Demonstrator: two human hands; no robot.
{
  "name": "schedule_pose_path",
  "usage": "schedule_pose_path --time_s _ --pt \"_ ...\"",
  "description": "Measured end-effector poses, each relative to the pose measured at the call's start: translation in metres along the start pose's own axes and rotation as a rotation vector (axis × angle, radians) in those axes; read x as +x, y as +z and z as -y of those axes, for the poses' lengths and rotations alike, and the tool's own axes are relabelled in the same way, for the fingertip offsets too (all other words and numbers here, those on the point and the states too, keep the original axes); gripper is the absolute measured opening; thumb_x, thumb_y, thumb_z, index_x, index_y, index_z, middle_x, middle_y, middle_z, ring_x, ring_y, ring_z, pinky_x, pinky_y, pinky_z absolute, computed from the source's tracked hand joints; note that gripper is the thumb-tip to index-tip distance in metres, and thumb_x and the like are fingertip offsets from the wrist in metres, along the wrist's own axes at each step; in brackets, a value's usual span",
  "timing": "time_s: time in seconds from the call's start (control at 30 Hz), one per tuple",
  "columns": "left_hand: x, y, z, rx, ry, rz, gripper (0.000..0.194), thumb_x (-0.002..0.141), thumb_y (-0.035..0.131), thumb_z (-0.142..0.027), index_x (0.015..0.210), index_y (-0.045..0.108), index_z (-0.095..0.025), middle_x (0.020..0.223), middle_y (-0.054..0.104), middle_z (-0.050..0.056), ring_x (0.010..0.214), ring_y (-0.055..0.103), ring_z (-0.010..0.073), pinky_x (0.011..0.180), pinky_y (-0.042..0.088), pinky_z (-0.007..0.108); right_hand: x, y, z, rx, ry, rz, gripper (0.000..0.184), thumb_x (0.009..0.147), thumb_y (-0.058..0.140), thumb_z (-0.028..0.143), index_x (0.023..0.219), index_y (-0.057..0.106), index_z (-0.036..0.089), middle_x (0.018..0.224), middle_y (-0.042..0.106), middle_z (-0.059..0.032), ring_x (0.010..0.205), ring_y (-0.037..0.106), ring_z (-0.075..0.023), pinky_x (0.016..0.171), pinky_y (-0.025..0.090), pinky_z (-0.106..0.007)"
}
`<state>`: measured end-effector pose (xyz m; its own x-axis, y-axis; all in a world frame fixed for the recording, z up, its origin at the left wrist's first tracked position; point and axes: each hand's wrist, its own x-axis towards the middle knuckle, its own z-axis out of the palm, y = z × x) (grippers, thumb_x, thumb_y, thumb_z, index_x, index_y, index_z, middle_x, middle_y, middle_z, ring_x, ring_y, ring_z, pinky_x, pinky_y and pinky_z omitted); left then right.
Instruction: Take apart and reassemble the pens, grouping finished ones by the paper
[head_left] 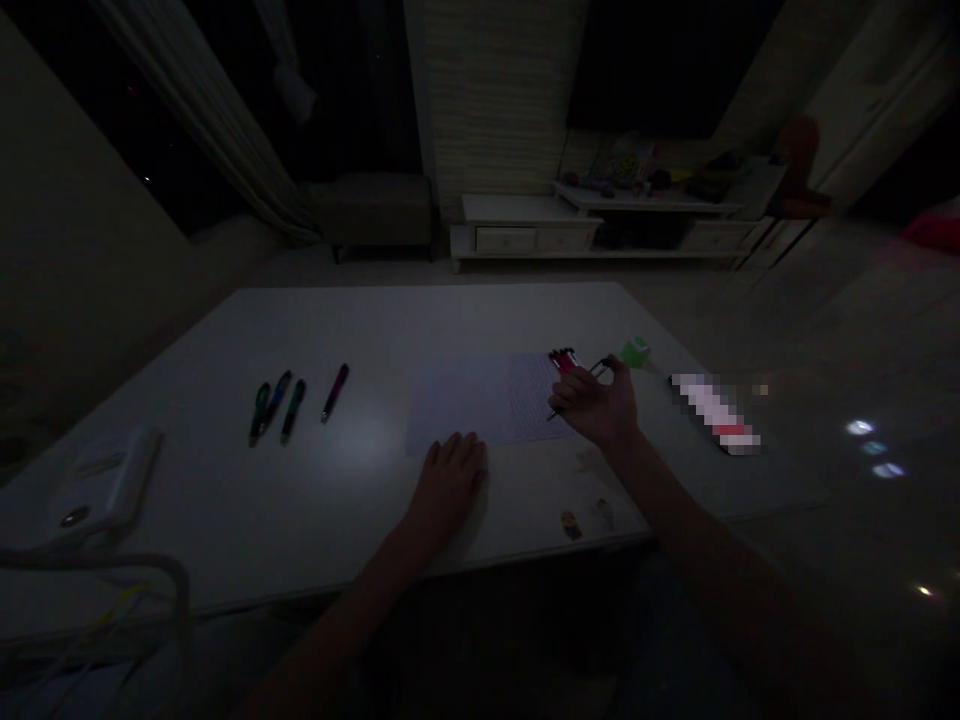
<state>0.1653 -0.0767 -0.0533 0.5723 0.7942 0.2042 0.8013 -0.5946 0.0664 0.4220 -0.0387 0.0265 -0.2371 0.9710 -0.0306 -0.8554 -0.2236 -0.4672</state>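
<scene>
A sheet of paper (465,395) lies on the white table (375,330), its right part covered in rows of handwriting. My left hand (450,470) rests palm down at the lower edge of the sheet, fingers extended. Above the written part, my right hand (596,405) grips a slim dark pen (598,368), its tip pointing down and left toward the paper. Whether the tip touches the paper I cannot tell. Just behind that hand are several red and black pens (564,358), partly hidden by it.
Left of the paper lie a dark pink pen (334,393) and several dark green and blue pens (293,411). A white box-like device (109,480) stands at the left edge. To the right are a green object (635,351) and a phone (716,412). Small yellow item (571,525) near the front edge.
</scene>
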Motion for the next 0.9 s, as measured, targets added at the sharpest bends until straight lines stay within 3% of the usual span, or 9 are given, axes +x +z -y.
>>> schedule_pose_path --time_s 0.17,0.33,0.43,0.6,0.7,0.8,0.9 --pt "-0.001 0.000 -0.001 0.002 -0.005 0.001 0.039 0.091 0.032 -0.026 0.128 0.042 -0.019 0.136 0.041 0.008 0.126 0.033 0.0267 0.102 0.027 0.050 0.012 0.000 -0.014 -0.407 -0.011 -0.172 0.032 0.079 0.046 0.040 0.054 0.039 0.021 0.042 0.039 0.0032 0.041 0.037 -0.0109 0.045 0.032 -0.025" --pt "-0.001 -0.001 -0.003 -0.001 -0.010 -0.004 0.038 0.091 0.031 -0.025 0.127 0.043 -0.020 0.135 0.043 0.010 0.126 0.034 0.0265 0.102 0.028 0.050 0.024 -0.012 -0.037 -0.901 0.108 -0.264 0.038 0.079 0.035 0.045 0.072 0.058 0.015 0.051 0.058 -0.0050 0.043 0.051 -0.0139 0.042 0.035 -0.024" --pt "0.000 -0.001 -0.004 0.001 -0.017 0.009 0.038 0.091 0.031 -0.025 0.127 0.043 -0.019 0.135 0.042 0.010 0.126 0.033 0.0269 0.102 0.027 0.051 0.026 -0.020 -0.049 -1.170 -0.009 -0.273 0.026 0.073 0.048 0.040 0.072 0.058 0.016 0.049 0.054 0.0002 0.040 0.047 -0.0103 0.039 0.032 -0.020" --pt "0.000 -0.002 -0.005 0.006 -0.013 0.002 0.039 0.091 0.031 -0.025 0.128 0.042 -0.018 0.136 0.041 0.009 0.125 0.034 0.0276 0.102 0.027 0.051 0.024 -0.024 -0.063 -1.334 -0.048 -0.207 0.023 0.074 0.047 0.037 0.071 0.058 0.017 0.053 0.052 0.0028 0.042 0.045 -0.0090 0.041 0.032 -0.020" --pt "-0.001 -0.002 -0.005 0.006 -0.010 -0.008 0.038 0.091 0.031 -0.025 0.127 0.043 -0.018 0.136 0.041 0.009 0.125 0.034 0.0275 0.102 0.027 0.050 0.019 -0.024 -0.069 -1.429 -0.123 -0.263 0.027 0.075 0.044 0.036 0.061 0.056 0.016 0.049 0.047 0.0028 0.044 0.042 -0.0097 0.044 0.031 -0.022" --pt "-0.001 -0.001 -0.005 0.000 -0.019 -0.015 0.039 0.092 0.030 -0.026 0.128 0.042 -0.019 0.135 0.042 0.009 0.126 0.033 0.0273 0.102 0.026 0.050 0.013 -0.028 -0.076 -1.469 -0.225 -0.321 0.016 0.071 0.042 0.025 0.067 0.056 0.018 0.050 0.046 0.0035 0.047 0.042 -0.0112 0.047 0.030 -0.023" --pt "-0.001 -0.001 -0.005 -0.018 -0.018 -0.020 0.038 0.092 0.031 -0.026 0.127 0.043 -0.020 0.135 0.042 0.009 0.126 0.033 0.0266 0.103 0.026 0.050 0.008 -0.034 -0.080 -1.561 -0.303 -0.342 0.014 0.068 0.041 0.021 0.057 0.050 0.019 0.051 0.046 0.0023 0.052 0.043 -0.0124 0.050 0.031 -0.024"
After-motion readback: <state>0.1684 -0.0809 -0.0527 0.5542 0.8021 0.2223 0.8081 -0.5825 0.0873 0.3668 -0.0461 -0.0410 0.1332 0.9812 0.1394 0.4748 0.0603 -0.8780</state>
